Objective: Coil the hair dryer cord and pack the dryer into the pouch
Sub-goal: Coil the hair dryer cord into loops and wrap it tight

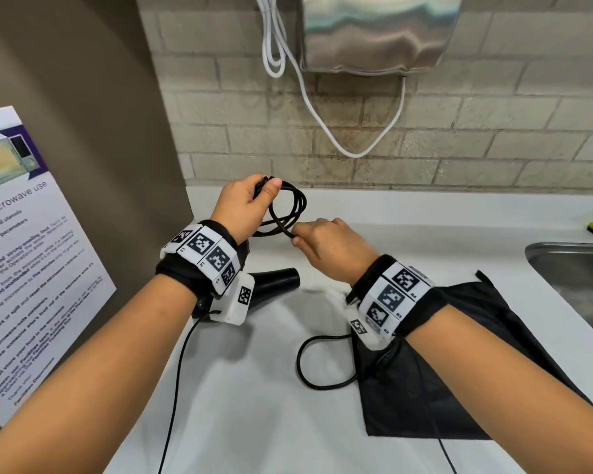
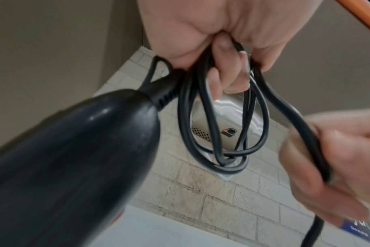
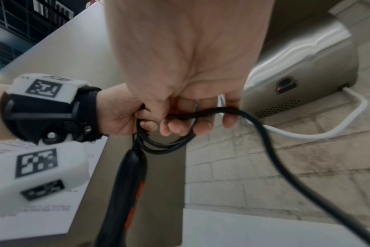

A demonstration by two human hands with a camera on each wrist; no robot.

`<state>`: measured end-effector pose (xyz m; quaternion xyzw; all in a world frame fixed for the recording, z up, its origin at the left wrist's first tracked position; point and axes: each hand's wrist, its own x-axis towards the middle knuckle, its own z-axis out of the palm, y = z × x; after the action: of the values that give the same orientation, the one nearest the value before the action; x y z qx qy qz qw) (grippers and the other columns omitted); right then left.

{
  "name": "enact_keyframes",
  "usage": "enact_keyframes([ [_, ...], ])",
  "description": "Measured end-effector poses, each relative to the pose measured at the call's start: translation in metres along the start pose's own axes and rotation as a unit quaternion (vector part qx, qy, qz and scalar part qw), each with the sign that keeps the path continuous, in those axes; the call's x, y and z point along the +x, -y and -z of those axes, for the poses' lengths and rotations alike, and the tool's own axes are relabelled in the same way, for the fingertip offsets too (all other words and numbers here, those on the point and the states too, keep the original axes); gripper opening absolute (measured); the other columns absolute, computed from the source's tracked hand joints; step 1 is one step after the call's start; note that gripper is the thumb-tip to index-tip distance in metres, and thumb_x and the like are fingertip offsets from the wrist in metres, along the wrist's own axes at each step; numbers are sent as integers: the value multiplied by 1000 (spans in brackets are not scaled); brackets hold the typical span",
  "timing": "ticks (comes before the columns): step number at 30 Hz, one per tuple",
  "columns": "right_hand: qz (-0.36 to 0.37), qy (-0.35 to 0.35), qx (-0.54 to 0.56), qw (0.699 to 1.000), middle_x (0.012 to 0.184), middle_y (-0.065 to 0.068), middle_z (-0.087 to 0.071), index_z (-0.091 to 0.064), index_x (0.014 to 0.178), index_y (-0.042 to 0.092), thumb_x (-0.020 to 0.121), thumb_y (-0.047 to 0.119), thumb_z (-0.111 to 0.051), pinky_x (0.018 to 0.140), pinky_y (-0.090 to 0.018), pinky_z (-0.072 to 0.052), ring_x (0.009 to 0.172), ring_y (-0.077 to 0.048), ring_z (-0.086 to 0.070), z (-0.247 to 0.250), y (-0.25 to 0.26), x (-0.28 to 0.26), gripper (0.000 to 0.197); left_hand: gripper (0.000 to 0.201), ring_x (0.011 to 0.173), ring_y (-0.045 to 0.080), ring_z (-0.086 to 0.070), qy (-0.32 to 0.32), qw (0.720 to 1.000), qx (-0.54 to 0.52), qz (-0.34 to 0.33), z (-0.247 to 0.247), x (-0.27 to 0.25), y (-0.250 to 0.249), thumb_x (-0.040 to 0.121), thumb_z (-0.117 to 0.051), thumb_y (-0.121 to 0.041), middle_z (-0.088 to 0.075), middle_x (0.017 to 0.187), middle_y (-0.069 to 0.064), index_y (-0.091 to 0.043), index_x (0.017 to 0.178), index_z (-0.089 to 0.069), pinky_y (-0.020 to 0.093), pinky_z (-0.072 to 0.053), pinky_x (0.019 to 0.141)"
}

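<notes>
Left hand (image 1: 243,206) fingers curled round the gathered loops of cord (image 1: 288,213), hair dryer (image 1: 274,285) hanging below it. Right hand (image 1: 326,244) pinches the next run of cord. Coiling is midway: slack trails across the counter (image 1: 254,388) and over the black pouch (image 1: 476,354). Next: feed another loop into the left grip.

A stainless-steel wall-mounted hand dryer (image 1: 377,32) hangs on a beige brick-tiled wall (image 1: 493,131), white cables (image 1: 322,121) looping beneath it. Below the dryer runs a white countertop (image 1: 254,405); a steel sink (image 1: 569,268) lies to its lower right, a taupe side panel (image 1: 83,80) with a printed microwave-use notice (image 1: 24,254) to its left.
</notes>
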<state>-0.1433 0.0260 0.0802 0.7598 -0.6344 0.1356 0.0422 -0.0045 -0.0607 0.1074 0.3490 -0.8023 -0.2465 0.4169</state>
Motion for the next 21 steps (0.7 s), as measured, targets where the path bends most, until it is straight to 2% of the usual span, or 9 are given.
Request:
enact_keyframes([
  [4,-46,0,85,995,113,-12,-58,-58,114,7,94,6,-41,91,-33,-41,106,-29,-53,-11,-35,-14,26,36,79,36,-58,-9,1000,1,5,-1,0,2,97,-44,-32,-59,79,21,0,93,-60,37,-44,71],
  [7,-109,-33,119,986,124,-11,-51,-56,121,9,92,4,-47,96,-27,-38,112,-26,-50,-14,-58,-31,31,38,72,27,-51,-8,1000,2,9,-2,0,2,97,-43,-33,-55,76,17,1,95,-60,32,-39,66],
  [9,-178,-29,138,974,121,-9,-54,-56,120,11,91,8,-49,87,-23,-39,99,-22,-54,-18,-75,-43,30,39,72,23,-49,-9,1000,5,8,-2,1,2,97,-43,-32,-54,76,17,2,94,-60,30,-37,65],
  [11,-245,12,146,958,113,-11,-61,-59,114,12,91,13,-50,77,-22,-39,84,-20,-54,-25,-89,-56,25,39,70,22,-47,-7,1000,13,2,-3,-1,2,97,-43,-32,-53,74,16,3,92,-60,24,-35,59],
  [14,-317,158,83,932,118,-13,-59,-59,114,9,91,21,-51,84,-26,-42,103,-25,-56,-40,-101,-71,27,41,68,22,-45,1,1000,14,-6,-4,-4,2,97,-44,-34,-51,72,16,3,90,-60,14,-30,53],
  [16,-328,257,33,908,119,-14,-59,-59,113,4,91,27,-50,87,-28,-42,110,-27,-54,-53,-101,-77,34,50,70,23,-47,4,1000,4,-7,-3,-5,1,91,-41,-43,-53,74,18,3,90,-60,18,-33,55],
  [17,-333,286,20,898,113,-15,-60,-60,108,1,91,30,-50,82,-28,-43,105,-27,-56,-59,-100,-79,35,53,71,23,-48,5,1000,2,-8,-3,-6,1,89,-39,-45,-55,76,20,3,90,-60,23,-34,57],
  [19,-351,300,19,887,92,-13,-58,-56,90,5,88,32,-54,72,-25,-39,88,-23,-55,-72,-98,-82,27,48,71,23,-48,6,1000,2,-7,-2,-7,0,94,-41,-40,-55,77,20,4,91,-60,28,-35,59],
  [21,-372,289,21,882,77,-5,-52,-53,86,8,86,30,-58,69,-24,-37,82,-20,-51,-80,-96,-81,23,41,64,19,-45,8,1000,2,-2,-2,-8,-2,97,-42,-32,-51,70,14,3,91,-61,23,-34,56],
])
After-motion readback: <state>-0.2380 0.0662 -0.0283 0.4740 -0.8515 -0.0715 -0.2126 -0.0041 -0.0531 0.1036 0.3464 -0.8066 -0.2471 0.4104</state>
